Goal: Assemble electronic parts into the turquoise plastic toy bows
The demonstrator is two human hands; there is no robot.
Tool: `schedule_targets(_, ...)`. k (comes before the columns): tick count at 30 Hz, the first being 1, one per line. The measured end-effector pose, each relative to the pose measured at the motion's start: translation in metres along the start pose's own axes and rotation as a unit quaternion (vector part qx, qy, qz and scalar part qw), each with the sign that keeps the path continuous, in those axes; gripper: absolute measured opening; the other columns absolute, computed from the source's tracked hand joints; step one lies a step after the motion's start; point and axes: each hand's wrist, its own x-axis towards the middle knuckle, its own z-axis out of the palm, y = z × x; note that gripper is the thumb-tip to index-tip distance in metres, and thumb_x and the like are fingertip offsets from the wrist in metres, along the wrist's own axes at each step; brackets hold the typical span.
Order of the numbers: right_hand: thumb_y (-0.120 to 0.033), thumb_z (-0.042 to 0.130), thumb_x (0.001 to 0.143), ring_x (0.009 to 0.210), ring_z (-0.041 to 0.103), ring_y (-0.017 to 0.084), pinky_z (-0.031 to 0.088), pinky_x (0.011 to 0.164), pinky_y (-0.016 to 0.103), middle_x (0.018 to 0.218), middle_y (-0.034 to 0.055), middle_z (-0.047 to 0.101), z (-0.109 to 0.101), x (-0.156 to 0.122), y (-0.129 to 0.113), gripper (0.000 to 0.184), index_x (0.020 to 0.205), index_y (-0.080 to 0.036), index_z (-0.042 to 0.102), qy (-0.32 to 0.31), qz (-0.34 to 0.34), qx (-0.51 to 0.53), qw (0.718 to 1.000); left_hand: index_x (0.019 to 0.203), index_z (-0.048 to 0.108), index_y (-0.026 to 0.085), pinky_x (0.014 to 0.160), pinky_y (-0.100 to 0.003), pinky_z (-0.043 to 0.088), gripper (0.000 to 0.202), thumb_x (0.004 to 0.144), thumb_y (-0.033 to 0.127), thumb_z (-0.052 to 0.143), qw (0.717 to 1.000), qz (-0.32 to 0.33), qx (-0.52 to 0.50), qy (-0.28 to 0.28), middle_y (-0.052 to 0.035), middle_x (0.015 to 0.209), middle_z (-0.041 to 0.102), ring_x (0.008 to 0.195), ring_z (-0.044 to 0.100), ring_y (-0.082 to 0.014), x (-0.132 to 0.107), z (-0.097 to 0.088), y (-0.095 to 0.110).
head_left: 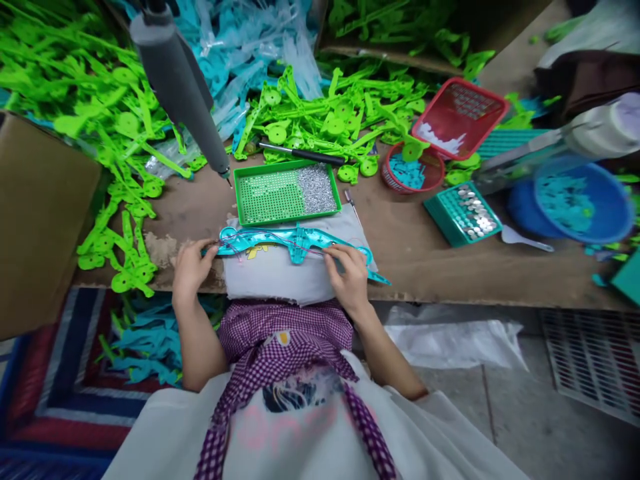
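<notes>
A turquoise bow-shaped plastic part (270, 238) lies across a pale cloth (280, 283) at the table's front edge. A thin dark reddish wire (275, 233) runs loosely along it. My left hand (194, 268) is closed on the part's left end, the fingertips pinched together. My right hand (347, 275) rests over the right half, its thumb and forefinger pinched where the wire meets them. Just beyond the part sits a green tray (237, 193) with small silver screws (317, 190) heaped at its right side.
A grey electric screwdriver (183, 93) hangs over the left. Bright green plastic parts (335, 120) pile up behind. To the right stand a red basket (387, 177), a teal box of metal discs (445, 217) and a blue bowl (617, 213). A cardboard box (43, 220) borders the left.
</notes>
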Motion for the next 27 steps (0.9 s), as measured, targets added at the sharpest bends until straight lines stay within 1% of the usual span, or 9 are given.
schedule_targets(5, -0.028, 0.054, 0.093, 0.102, 0.065, 0.022, 0.037, 0.097, 0.045, 0.107, 0.0066, 0.071, 0.002, -0.009, 0.019, 0.018, 0.102, -0.024, 0.069, 0.023, 0.023, -0.059, 0.998, 0.108, 0.073, 0.022, 0.090, -0.041, 0.046, 0.036, 0.087, 0.042, 0.053, 0.996, 0.003, -0.075, -0.053, -0.0101, 0.104, 0.075, 0.100, 0.063, -0.0302, 0.019, -0.002, -0.010)
schedule_targets(8, -0.028, 0.054, 0.093, 0.103, 0.064, 0.023, 0.040, 0.094, 0.044, 0.107, 0.0079, 0.070, 0.005, -0.008, 0.026, 0.020, 0.104, -0.024, 0.069, 0.012, 0.036, -0.037, 0.999, 0.108, 0.072, 0.020, 0.086, -0.036, 0.047, 0.038, 0.085, 0.042, 0.053, 0.988, 0.015, -0.125, -0.089, -0.0087, 0.100, 0.075, 0.091, 0.064, -0.0258, 0.023, -0.001, -0.011)
schedule_targets(11, -0.028, 0.053, 0.093, 0.102, 0.063, 0.024, 0.046, 0.090, 0.043, 0.106, 0.0097, 0.068, 0.009, -0.007, 0.030, 0.020, 0.103, -0.022, 0.069, 0.006, 0.033, -0.010, 0.999, 0.092, 0.072, 0.018, 0.078, -0.033, 0.047, 0.031, 0.080, 0.042, 0.056, 0.986, 0.013, -0.121, -0.113, -0.0073, 0.088, 0.074, 0.080, 0.063, -0.0229, 0.026, -0.002, -0.009)
schedule_targets(13, -0.027, 0.053, 0.092, 0.102, 0.062, 0.024, 0.048, 0.089, 0.043, 0.106, 0.0104, 0.068, 0.010, -0.006, 0.032, 0.020, 0.102, -0.021, 0.070, 0.005, 0.026, -0.008, 1.000, 0.082, 0.070, 0.019, 0.076, -0.032, 0.045, 0.026, 0.079, 0.040, 0.056, 0.988, 0.017, -0.097, -0.116, -0.0068, 0.085, 0.072, 0.078, 0.061, -0.0223, 0.027, -0.004, -0.007)
schedule_targets(15, -0.027, 0.052, 0.092, 0.102, 0.062, 0.025, 0.049, 0.088, 0.044, 0.106, 0.0112, 0.067, 0.011, -0.006, 0.034, 0.021, 0.101, -0.021, 0.070, -0.001, 0.018, -0.012, 1.000, 0.079, 0.067, 0.019, 0.078, -0.033, 0.045, 0.023, 0.081, 0.037, 0.054, 0.991, 0.021, -0.074, -0.113, -0.0062, 0.084, 0.071, 0.081, 0.061, -0.0223, 0.029, -0.005, -0.004)
schedule_targets(18, -0.027, 0.052, 0.093, 0.102, 0.061, 0.026, 0.049, 0.089, 0.046, 0.107, 0.0120, 0.067, 0.010, -0.006, 0.035, 0.022, 0.102, -0.021, 0.071, -0.018, 0.019, -0.010, 1.000, 0.081, 0.065, 0.020, 0.080, -0.032, 0.045, 0.025, 0.086, 0.039, 0.049, 0.989, 0.016, -0.087, -0.117, -0.0048, 0.084, 0.070, 0.082, 0.060, -0.0211, 0.030, -0.007, -0.003)
schedule_targets(22, -0.028, 0.052, 0.093, 0.102, 0.062, 0.026, 0.049, 0.089, 0.046, 0.108, 0.0114, 0.067, 0.008, -0.005, 0.033, 0.022, 0.103, -0.022, 0.071, -0.026, 0.022, -0.004, 0.999, 0.093, 0.066, 0.018, 0.080, -0.030, 0.047, 0.033, 0.089, 0.041, 0.044, 0.982, 0.014, -0.171, -0.078, -0.0061, 0.091, 0.071, 0.084, 0.062, -0.0201, 0.030, -0.007, -0.008)
schedule_targets(25, -0.029, 0.053, 0.093, 0.102, 0.062, 0.025, 0.047, 0.090, 0.047, 0.109, 0.0097, 0.067, 0.005, -0.004, 0.030, 0.021, 0.102, -0.024, 0.071, -0.012, 0.018, -0.023, 0.999, 0.102, 0.071, 0.019, 0.083, -0.033, 0.046, 0.033, 0.085, 0.039, 0.052, 0.985, 0.055, -0.134, -0.098, -0.0081, 0.099, 0.072, 0.090, 0.063, -0.0228, 0.031, -0.010, -0.011)
schedule_targets(27, -0.029, 0.053, 0.093, 0.102, 0.063, 0.025, 0.045, 0.091, 0.047, 0.108, 0.0089, 0.068, 0.002, -0.002, 0.026, 0.020, 0.101, -0.025, 0.071, 0.001, 0.013, -0.036, 0.999, 0.100, 0.074, 0.021, 0.082, -0.035, 0.045, 0.030, 0.081, 0.038, 0.059, 0.986, 0.079, -0.090, -0.117, -0.0084, 0.096, 0.072, 0.088, 0.063, -0.0241, 0.032, -0.012, -0.011)
